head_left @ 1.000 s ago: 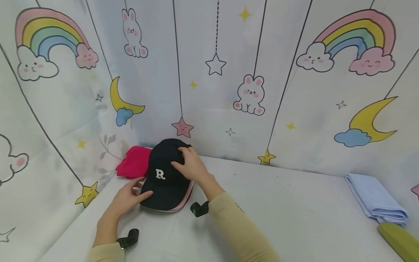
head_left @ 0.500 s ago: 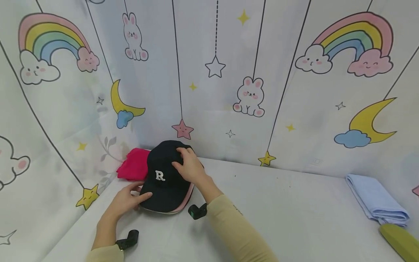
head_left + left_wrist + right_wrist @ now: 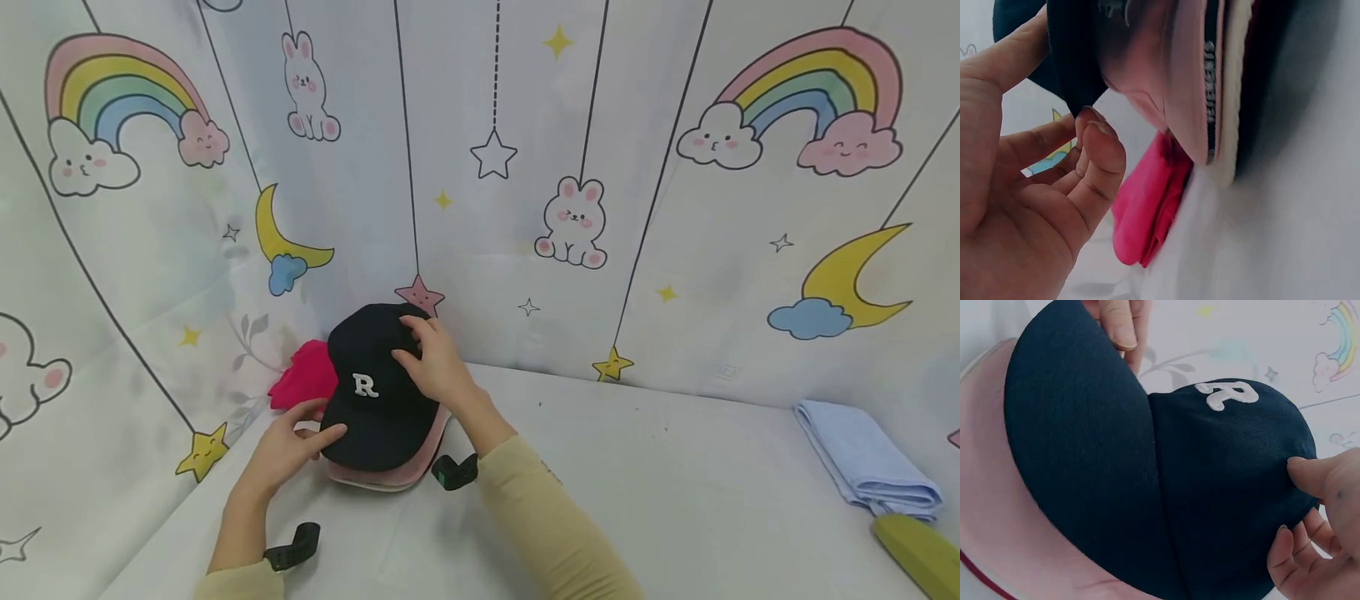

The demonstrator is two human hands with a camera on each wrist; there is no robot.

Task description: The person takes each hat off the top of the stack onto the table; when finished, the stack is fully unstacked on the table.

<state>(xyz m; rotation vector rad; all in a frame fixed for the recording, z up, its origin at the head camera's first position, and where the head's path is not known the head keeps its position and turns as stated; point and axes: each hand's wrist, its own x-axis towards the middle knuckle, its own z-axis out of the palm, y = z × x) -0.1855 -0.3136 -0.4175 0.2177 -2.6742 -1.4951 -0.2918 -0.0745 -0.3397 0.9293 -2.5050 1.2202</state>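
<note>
A dark baseball cap (image 3: 382,375) with a white letter R is raised just above a pink cap (image 3: 382,477). My left hand (image 3: 288,442) pinches the edge of its brim, thumb on top and fingers beneath in the left wrist view. With thumb and fingertips my right hand (image 3: 442,367) holds the side of the crown, as the right wrist view also shows. Lettering runs along the brim edge of the pink cap (image 3: 1188,81), and a cream brim edge (image 3: 1238,81) lies directly under it. The dark cap hides most of this stack in the head view.
Bright pink folded cloth (image 3: 303,379) lies behind the caps at the left. A folded light blue cloth (image 3: 862,454) is on the white table (image 3: 660,492) at the right, beside a green object (image 3: 918,550). A patterned curtain (image 3: 480,250) closes off the back.
Both hands have lifted the dark cap slightly up off the stack, uncovering more of the pink cap's brim. The cloths on either side have stayed in place.
</note>
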